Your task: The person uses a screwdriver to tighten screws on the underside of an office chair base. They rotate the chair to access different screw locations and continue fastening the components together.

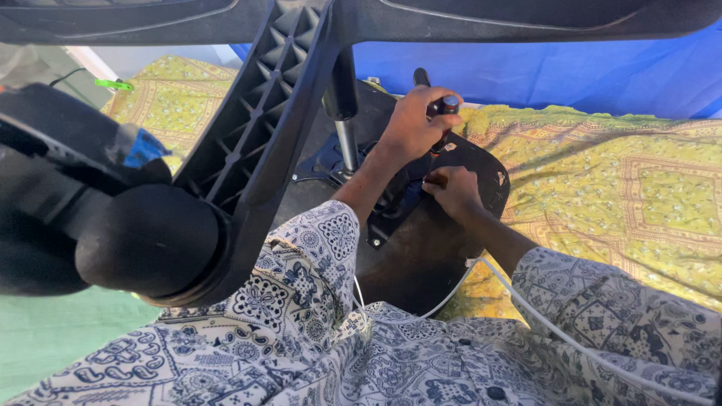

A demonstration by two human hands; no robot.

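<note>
An office chair lies upturned on a patterned yellow cloth. Its black seat underside (429,256) faces up, with a dark metal mechanism plate (320,162) fixed to it. My left hand (414,124) is closed around the dark handle of a screwdriver (444,113) held upright over the plate. My right hand (453,192) rests just below on the seat underside, fingers pinched at the tool's lower end; the tip is hidden. The silver and black gas cylinder (344,120) rises from the plate to the black star base (259,143) overhead.
A black castor wheel (147,240) looms at the near left. The yellow cloth (624,188) spreads to the right, with a blue sheet (556,71) behind it. A white cable (526,308) runs across my patterned sleeve. Green floor shows at the lower left.
</note>
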